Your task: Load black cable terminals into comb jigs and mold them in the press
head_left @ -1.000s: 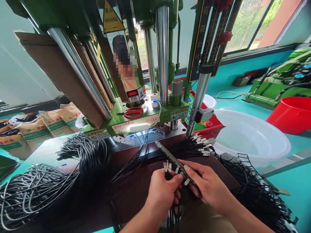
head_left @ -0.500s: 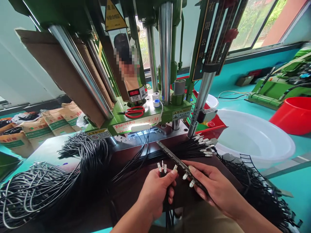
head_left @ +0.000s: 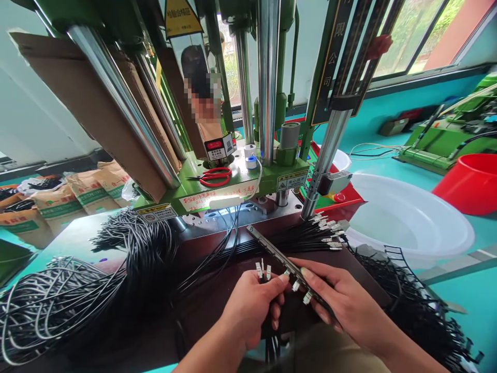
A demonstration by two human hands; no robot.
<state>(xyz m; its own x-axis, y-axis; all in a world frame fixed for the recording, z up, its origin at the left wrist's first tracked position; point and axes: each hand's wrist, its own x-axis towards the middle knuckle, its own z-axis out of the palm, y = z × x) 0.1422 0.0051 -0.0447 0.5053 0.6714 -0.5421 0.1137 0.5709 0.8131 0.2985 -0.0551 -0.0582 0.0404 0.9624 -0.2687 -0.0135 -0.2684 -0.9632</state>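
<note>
My left hand (head_left: 254, 305) is closed round several black cables whose metal connectors (head_left: 263, 270) stick up above the fingers. Its thumb and forefinger pinch one more connector at the edge of a long metal bar (head_left: 272, 251). My right hand (head_left: 341, 298) grips the lower right end of this slotted bar, which slants up to the left. Two connectors (head_left: 301, 291) sit along the bar's near edge beside the right thumb. The cables from the left hand hang down below it. Behind the bar, a row of black cables (head_left: 248, 247) lies on the dark table, with metal connectors at its right end.
A green press (head_left: 240, 178) with steel columns stands at the back, red-handled scissors (head_left: 215, 176) on its plate. Bundled cables (head_left: 143, 248) lie at the left. Black moulded scrap (head_left: 411, 295) is heaped at the right, near a white tub (head_left: 411, 212) and a red bucket (head_left: 471, 184).
My left hand has moved slightly right, bringing the pinched connector against the bar. My right hand keeps its grip on the bar. The camera view has shifted a little.
</note>
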